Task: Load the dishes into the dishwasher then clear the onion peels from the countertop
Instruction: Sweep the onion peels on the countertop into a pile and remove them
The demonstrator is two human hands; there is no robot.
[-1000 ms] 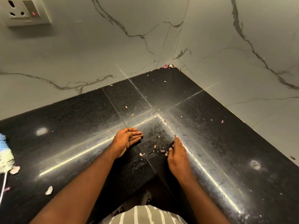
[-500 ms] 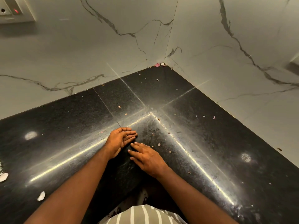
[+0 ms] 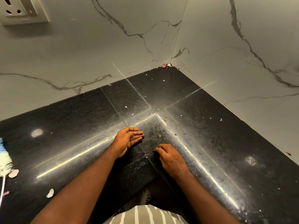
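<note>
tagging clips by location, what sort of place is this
Most likely a home kitchen, at an inside corner of the worktop. A polished black stone countertop meets marble-look wall tiles, a socket sits above it, and onion peels lie scattered where the left hand and right hand are working.

A black speckled granite countertop (image 3: 72, 126) is filling an inside corner, meeting grey-veined marble walls along its back and right edges. Thin seams are crossing its polished surface, and bright strips of light are reflecting off it. Small pink and pale onion peel scraps (image 3: 163, 80) are lying scattered over the stone, with a little pink cluster (image 3: 166, 65) sitting in the far corner. Two larger pale peel pieces (image 3: 50, 193) are lying near the left front edge. A white and blue bristle brush with a thin white handle (image 3: 4, 160) is resting at the left edge, one pale peel (image 3: 13, 173) lying just beside its bristles.
</note>
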